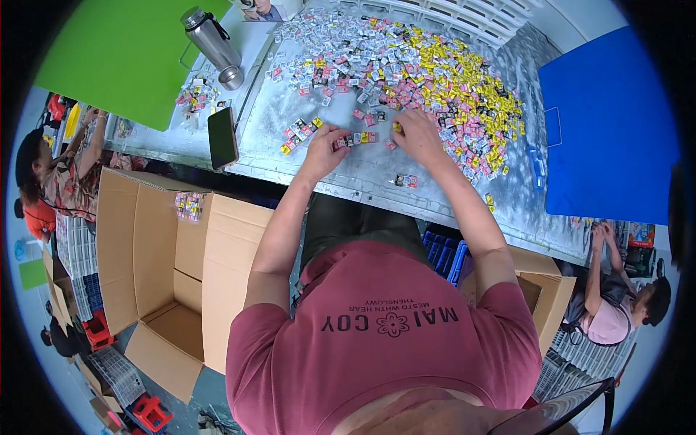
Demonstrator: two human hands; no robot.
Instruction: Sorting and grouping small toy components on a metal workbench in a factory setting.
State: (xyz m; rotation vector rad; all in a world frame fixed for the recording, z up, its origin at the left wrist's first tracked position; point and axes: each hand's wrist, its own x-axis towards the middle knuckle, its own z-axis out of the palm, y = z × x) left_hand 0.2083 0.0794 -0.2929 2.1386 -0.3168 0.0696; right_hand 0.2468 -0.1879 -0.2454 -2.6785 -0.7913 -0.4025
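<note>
My left hand [325, 151] is closed, thumb and fingertips pinching the left end of a short row of small printed blocks [364, 138] in pink, black and yellow, which lies on the metal-topped table [270, 109]. Just right of that row, my right hand [420, 136] pinches a small yellow block [397, 127] between thumb and fingers. One loose pink block [390, 144] lies beneath its fingertips. Left of my left hand rests a slanted group of joined blocks [301, 135]. A pair of blocks [403, 180] sits near the table's front edge.
A wide heap of loose blocks [449, 72] covers the table's far side. At left are a phone [222, 138] and a steel flask [212, 40]. Green [116, 58] and blue [609, 130] panels flank the table. An open carton [152, 275] stands below; people work on both sides.
</note>
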